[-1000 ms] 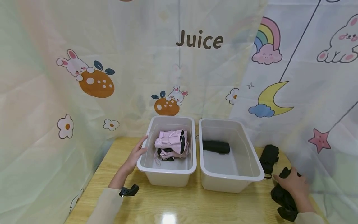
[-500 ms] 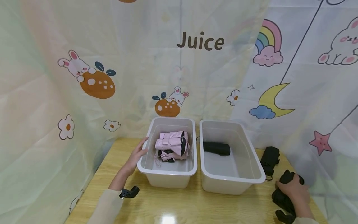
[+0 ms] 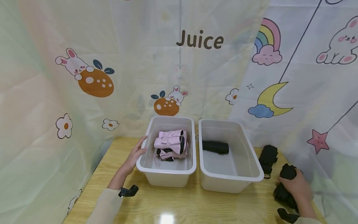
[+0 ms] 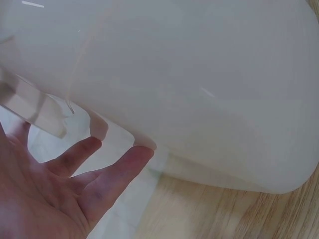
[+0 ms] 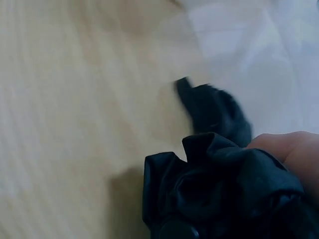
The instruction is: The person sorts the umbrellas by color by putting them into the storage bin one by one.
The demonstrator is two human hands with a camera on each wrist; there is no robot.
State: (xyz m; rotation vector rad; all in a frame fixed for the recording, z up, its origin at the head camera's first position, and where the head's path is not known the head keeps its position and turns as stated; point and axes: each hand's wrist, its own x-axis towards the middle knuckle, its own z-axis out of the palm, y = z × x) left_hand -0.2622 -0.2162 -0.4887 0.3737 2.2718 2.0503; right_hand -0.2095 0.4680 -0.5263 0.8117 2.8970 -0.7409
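Observation:
My right hand [image 3: 298,187] grips a crumpled black folding umbrella [image 3: 288,171] low over the right end of the table. In the right wrist view its loose black folds [image 5: 224,181] fill the lower part, with the palm side hidden. My left hand [image 3: 135,158] rests against the left side of a white bin [image 3: 167,171], fingers extended. The left wrist view shows its fingertips [image 4: 144,153] touching the bin's outer wall. Pink folded umbrellas [image 3: 169,142] with black ends lie piled inside that bin.
A second white bin [image 3: 230,178] stands beside the first, with a rolled black umbrella [image 3: 216,147] inside. Another black folded umbrella [image 3: 268,157] lies on the wooden table [image 3: 212,207] to its right. A printed curtain [image 3: 134,71] hangs behind and along the sides.
My right hand has wrapped further round the black umbrella and shifted slightly right. The left hand stays against the bin, and the bins' contents look the same.

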